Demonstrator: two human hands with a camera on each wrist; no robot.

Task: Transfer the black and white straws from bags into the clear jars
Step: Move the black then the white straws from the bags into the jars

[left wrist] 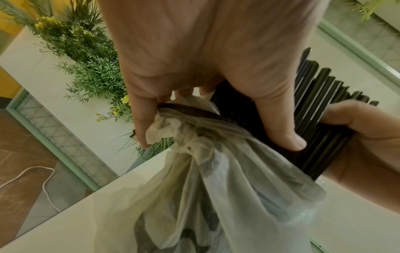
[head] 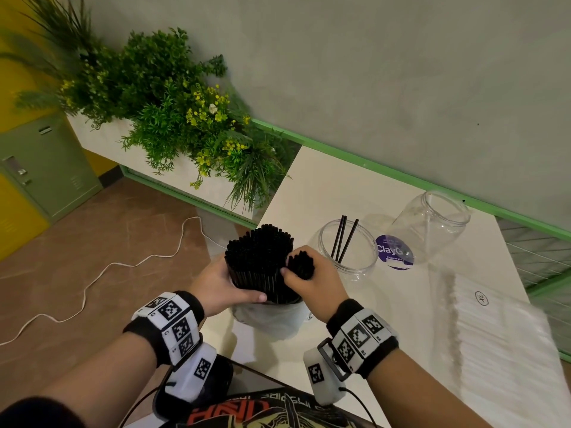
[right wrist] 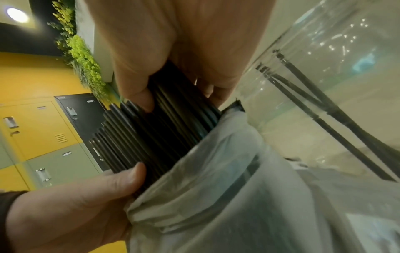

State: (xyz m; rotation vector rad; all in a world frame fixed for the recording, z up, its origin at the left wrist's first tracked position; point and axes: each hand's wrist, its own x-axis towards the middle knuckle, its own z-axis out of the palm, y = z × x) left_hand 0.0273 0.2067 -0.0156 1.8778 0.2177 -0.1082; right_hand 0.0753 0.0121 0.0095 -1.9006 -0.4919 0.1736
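A thick bundle of black straws [head: 258, 257] stands upright out of a clear plastic bag [head: 272, 318] at the table's left edge. My left hand [head: 221, 284] grips the bundle [left wrist: 324, 123] and the bag's rim [left wrist: 194, 116]. My right hand [head: 312, 279] curls round a small bunch of black straws [head: 302, 264] at the bundle's right side [right wrist: 173, 109]. Just right stands a clear jar [head: 347, 245] with a few black straws [head: 343, 239] leaning in it [right wrist: 324, 106]. A second clear jar [head: 429, 223] stands behind it. White straws in a bag [head: 500, 344] lie at the right.
A purple round sticker [head: 394, 251] lies on the white table [head: 340, 186] between the jars. A planter with green plants [head: 173, 112] stands left of the table. A white cable [head: 92, 279] runs over the brown floor. Green and yellow lockers [head: 40, 168] stand at far left.
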